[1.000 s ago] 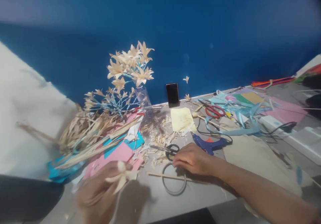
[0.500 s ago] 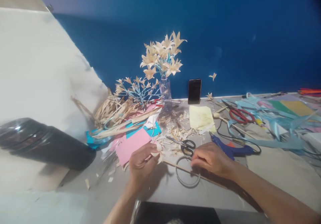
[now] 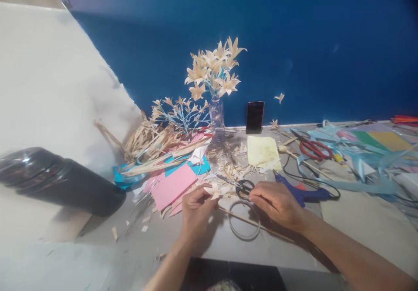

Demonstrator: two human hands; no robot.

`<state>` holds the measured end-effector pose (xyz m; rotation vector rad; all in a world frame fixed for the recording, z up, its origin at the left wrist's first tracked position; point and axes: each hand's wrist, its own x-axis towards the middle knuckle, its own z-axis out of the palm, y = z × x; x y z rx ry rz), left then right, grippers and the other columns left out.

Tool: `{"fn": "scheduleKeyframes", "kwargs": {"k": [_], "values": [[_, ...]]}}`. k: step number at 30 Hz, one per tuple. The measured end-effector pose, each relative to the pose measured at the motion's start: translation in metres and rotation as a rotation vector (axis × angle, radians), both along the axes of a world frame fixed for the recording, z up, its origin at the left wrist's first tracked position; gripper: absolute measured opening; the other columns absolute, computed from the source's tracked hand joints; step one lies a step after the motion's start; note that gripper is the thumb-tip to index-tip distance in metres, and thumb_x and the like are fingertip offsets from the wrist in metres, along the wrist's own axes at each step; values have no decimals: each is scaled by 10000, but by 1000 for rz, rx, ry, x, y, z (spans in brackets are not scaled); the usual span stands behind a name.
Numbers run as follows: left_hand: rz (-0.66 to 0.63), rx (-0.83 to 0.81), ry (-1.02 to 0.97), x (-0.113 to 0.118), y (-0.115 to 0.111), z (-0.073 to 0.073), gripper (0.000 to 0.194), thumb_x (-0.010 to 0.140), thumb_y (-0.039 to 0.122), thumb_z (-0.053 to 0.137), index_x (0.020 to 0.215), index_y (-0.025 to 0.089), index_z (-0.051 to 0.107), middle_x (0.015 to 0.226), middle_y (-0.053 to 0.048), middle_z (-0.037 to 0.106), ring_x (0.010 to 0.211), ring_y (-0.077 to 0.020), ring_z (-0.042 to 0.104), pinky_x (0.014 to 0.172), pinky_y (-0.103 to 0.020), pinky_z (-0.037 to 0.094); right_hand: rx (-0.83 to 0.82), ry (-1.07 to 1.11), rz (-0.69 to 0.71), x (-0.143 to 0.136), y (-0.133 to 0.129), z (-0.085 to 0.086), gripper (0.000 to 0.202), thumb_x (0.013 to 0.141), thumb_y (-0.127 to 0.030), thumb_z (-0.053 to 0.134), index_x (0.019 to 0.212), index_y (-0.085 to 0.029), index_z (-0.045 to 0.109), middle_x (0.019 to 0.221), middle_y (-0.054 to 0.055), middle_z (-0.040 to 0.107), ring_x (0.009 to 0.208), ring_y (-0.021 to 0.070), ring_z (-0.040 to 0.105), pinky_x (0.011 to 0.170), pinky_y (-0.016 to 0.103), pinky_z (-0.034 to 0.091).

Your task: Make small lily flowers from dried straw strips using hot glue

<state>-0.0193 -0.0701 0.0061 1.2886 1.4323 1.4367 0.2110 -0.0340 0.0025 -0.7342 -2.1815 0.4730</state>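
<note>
My left hand (image 3: 200, 208) pinches a pale cream flower (image 3: 214, 191) made of husk-like petals between thumb and fingers. My right hand (image 3: 277, 203) is closed, with its fingertips beside the handles of the black scissors (image 3: 244, 189). Whether those fingertips grip the scissors is hard to see. The scissors' blades point left over pale scraps. Below them lies a grey ring (image 3: 231, 228), with a thin stick (image 3: 274, 231) running across it on the table.
At the back stand a clear bottle (image 3: 216, 119) of cream flowers and a phone (image 3: 254, 117). A blue glue gun (image 3: 313, 195) and red-handled scissors (image 3: 315, 150) lie to the right. Pink paper (image 3: 174, 186), husk strips (image 3: 146, 138) and a dark cylinder (image 3: 72, 186) are at left.
My right hand has moved up from over the grey ring to the scissors' handles. My left hand has shifted right with the flower, whose petals now face more upward.
</note>
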Motion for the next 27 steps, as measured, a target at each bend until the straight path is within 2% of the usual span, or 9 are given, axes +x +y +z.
{"fn": "scheduleKeyframes", "kwargs": {"k": [4, 8, 10, 17, 21, 25, 27], "values": [[-65, -41, 10, 18, 0, -5, 184, 744, 203, 688, 568, 183, 642, 553, 11, 572, 569, -135, 503, 570, -241, 395, 137, 152, -62, -2, -6, 3, 57, 933, -216, 592, 977, -205, 626, 815, 55, 661, 755, 181, 624, 674, 289, 493], [-142, -37, 25, 37, 0, 1, 179, 748, 216, 672, 572, 183, 655, 583, 1, 582, 595, -144, 523, 586, -242, 399, 182, 112, -135, -2, -10, 6, 420, 839, -376, 715, 1194, -206, 569, 1062, 124, 601, 979, 268, 596, 811, 397, 528], [-154, -27, 30, 43, 0, 5, 196, 748, 213, 671, 556, 185, 645, 569, 5, 570, 587, -140, 520, 586, -240, 396, 171, 78, -115, -1, -10, 7, 476, 826, -397, 726, 1225, -210, 544, 1110, 131, 573, 1022, 282, 573, 850, 428, 516], [-224, -44, -36, 51, -3, 3, 161, 769, 217, 682, 614, 175, 676, 604, 0, 580, 588, -130, 504, 572, -233, 395, 180, 113, -94, -4, -9, 6, 200, 858, -167, 647, 1039, -210, 575, 979, 80, 600, 907, 223, 577, 769, 366, 497], [-291, -96, -70, 49, -3, 3, 140, 762, 215, 702, 634, 158, 692, 617, -11, 593, 587, -128, 507, 571, -236, 399, 185, 127, -75, -3, -10, 6, 129, 866, -150, 625, 975, -213, 595, 940, 66, 606, 858, 206, 574, 735, 348, 487], [-395, -138, -123, 42, -4, 5, 50, 760, 192, 711, 729, 153, 713, 687, -26, 624, 636, -140, 549, 605, -243, 426, 182, 134, -61, -2, -10, 7, 130, 861, -144, 633, 971, -206, 608, 934, 68, 617, 853, 205, 583, 738, 344, 490], [-449, -168, -160, 38, -4, 5, 65, 793, 216, 692, 784, 155, 713, 708, -26, 616, 635, -140, 554, 601, -247, 435, 188, 138, -58, -2, -9, 7, 128, 861, -147, 638, 973, -202, 609, 936, 71, 618, 854, 203, 584, 740, 341, 492]]}}
